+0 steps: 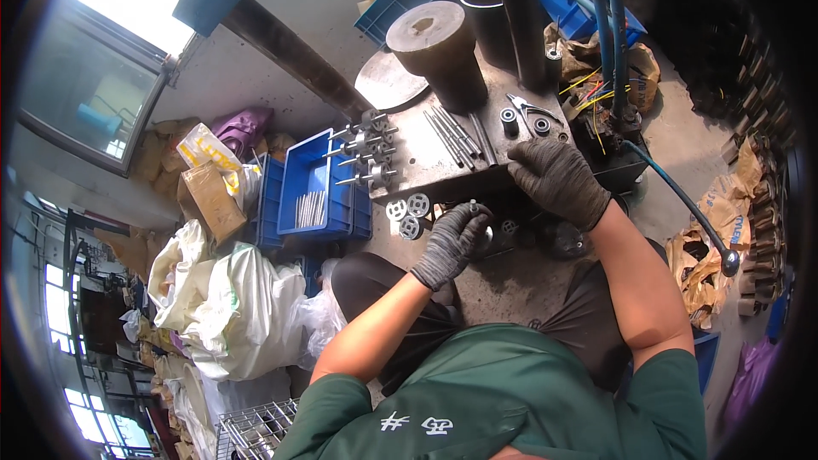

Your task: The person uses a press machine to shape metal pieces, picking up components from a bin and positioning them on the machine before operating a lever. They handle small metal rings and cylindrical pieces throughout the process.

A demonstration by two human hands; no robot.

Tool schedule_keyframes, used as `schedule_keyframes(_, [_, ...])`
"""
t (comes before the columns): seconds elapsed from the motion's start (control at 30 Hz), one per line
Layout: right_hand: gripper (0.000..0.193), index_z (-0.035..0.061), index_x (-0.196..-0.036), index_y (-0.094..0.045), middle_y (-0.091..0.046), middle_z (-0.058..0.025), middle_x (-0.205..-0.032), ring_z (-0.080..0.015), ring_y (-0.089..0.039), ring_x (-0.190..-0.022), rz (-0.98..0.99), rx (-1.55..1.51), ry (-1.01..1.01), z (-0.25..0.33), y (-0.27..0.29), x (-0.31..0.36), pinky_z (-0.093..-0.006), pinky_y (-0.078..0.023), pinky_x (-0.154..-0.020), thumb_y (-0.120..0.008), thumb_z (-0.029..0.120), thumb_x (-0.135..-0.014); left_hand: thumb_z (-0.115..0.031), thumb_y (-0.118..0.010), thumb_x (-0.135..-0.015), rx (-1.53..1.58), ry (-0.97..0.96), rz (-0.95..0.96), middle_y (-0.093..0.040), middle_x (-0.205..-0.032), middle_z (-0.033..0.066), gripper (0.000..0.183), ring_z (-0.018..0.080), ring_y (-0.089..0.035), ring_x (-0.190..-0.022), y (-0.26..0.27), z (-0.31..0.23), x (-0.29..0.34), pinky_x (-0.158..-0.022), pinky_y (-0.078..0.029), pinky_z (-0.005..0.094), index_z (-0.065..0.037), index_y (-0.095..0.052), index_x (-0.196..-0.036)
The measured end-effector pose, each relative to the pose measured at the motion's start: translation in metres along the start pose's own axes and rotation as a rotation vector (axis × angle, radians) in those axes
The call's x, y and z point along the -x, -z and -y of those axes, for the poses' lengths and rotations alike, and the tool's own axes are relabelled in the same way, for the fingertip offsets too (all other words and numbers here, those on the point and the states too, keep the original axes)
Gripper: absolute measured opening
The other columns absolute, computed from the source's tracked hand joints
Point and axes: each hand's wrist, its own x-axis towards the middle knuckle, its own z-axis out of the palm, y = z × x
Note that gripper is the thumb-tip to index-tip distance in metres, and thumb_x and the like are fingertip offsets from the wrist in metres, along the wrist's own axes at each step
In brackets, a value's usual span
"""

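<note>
Both my hands wear grey gloves. My left hand (pixel 452 244) is closed below the front edge of the metal work table (pixel 411 138). A small shiny metal tip (pixel 474 204) shows at its fingertips; the rest of that part is hidden. My right hand (pixel 562 181) is curled at the table's front right edge, and whatever its fingers hold is out of sight. Just beyond it lie pliers (pixel 530 108) and two small ring-shaped parts, a nearer ring (pixel 542 127) and a farther ring (pixel 509 122). Several metal rods (pixel 452 138) rest side by side left of them.
Metal parts with protruding shafts (pixel 368 152) line the table's left edge, with round slotted parts (pixel 410 215) below. A blue bin (pixel 294 172) holds rods. A thick metal column (pixel 443 60) stands on the table. A ball-ended lever (pixel 729 262) juts out at right; white sacks (pixel 247 307) lie left.
</note>
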Motion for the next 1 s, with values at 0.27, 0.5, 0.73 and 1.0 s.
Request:
schedule_keyframes(0.27, [0.021, 0.0047, -0.095, -0.072, -0.071, -0.0190, -0.086, -0.0376, -0.070, -0.082, 0.026, 0.025, 0.003, -0.003, -0.008, -0.004, -0.0476, -0.054, -0.076, -0.066, 0.025, -0.093, -0.041, -0.060, -0.106, 0.401, 0.087, -0.668, -0.062, -0.083, -0.0014, 0.035, 0.0097, -0.058, -0.067, 0.150, -0.015, -0.023, -0.063, -0.052, 0.0237, -0.008, -0.071, -0.111])
schedule_keyframes(0.5, [0.021, 0.0047, -0.097, -0.073, -0.072, -0.0189, -0.088, -0.0371, -0.071, -0.084, 0.013, -0.019, -0.005, 0.000, -0.020, -0.012, -0.0460, -0.056, -0.077, -0.065, 0.024, -0.094, -0.027, -0.061, -0.106, 0.965, 0.317, -0.919, -0.064, -0.094, 0.0056, 0.020, 0.0203, -0.064, -0.090, 0.256, 0.068, -0.054, -0.080, -0.061, 0.0322, -0.008, -0.063, -0.101])
schedule_keyframes(0.73, [0.022, 0.0015, -0.109, -0.073, -0.073, -0.0197, -0.101, -0.0356, -0.070, -0.097, -0.077, 0.051, -0.080, -0.031, -0.017, -0.019, -0.0428, -0.056, -0.088, -0.069, 0.013, -0.090, -0.038, -0.057, -0.105, 0.819, 0.349, -0.978, -0.066, -0.097, 0.0022, 0.025, 0.0132, -0.061, -0.079, 0.197, 0.044, -0.055, -0.067, -0.052, 0.0278, -0.014, -0.062, -0.108])
schedule_keyframes(1.0, [0.027, 0.0082, -0.111, -0.075, -0.072, -0.0127, -0.115, -0.0357, -0.062, -0.114, -0.207, 0.362, 0.032, -0.064, -0.046, -0.040, -0.0450, -0.051, -0.098, -0.069, 0.011, -0.085, -0.013, -0.063, -0.102, 0.235, -0.126, -0.583, -0.062, -0.082, 0.0023, 0.008, 0.0093, -0.054, -0.063, 0.093, 0.022, -0.035, -0.057, -0.045, 0.0228, -0.008, -0.062, -0.107])
